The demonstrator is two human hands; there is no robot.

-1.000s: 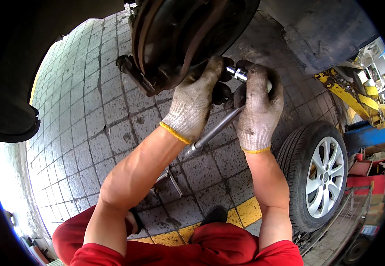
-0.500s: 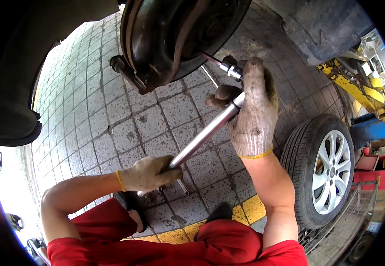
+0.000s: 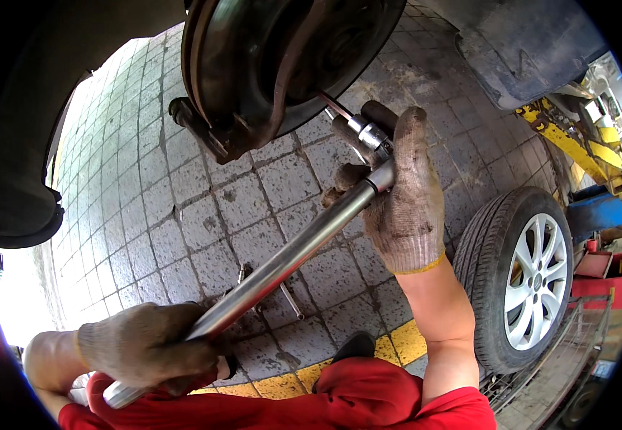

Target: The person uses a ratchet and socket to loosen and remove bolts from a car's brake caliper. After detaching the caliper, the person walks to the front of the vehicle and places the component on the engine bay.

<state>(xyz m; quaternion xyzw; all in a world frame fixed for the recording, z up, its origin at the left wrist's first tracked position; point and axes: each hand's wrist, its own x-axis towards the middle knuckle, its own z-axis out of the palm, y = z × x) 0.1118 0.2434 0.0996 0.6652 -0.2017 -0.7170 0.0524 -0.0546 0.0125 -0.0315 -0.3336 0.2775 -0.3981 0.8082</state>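
My gloved left hand (image 3: pixel 146 340) is closed round the lower part of a long steel bar (image 3: pixel 275 271) at lower left. My gloved right hand (image 3: pixel 404 201) grips the bar's upper end, at a chrome socket (image 3: pixel 368 131), with fingers curled about it. A thin shaft (image 3: pixel 332 103) runs from the socket to the dark, rusty brake assembly (image 3: pixel 232 64) overhead. Metal wrenches (image 3: pixel 289 301) lie on the tiled floor beneath the bar, partly hidden by it.
An unmounted wheel (image 3: pixel 537 283) is at the right, beside a yellow lift arm (image 3: pixel 569 143) and blue beam (image 3: pixel 597 215). Dark car body panels (image 3: pixel 512 43) frame the top. A yellow painted strip (image 3: pixel 404 347) crosses the tiled floor (image 3: pixel 168 201) near my red-clad legs.
My left hand left the brake area, took hold of the bar and moved down-left along with its far end. My right hand stayed at the socket, and more of the bar now shows.
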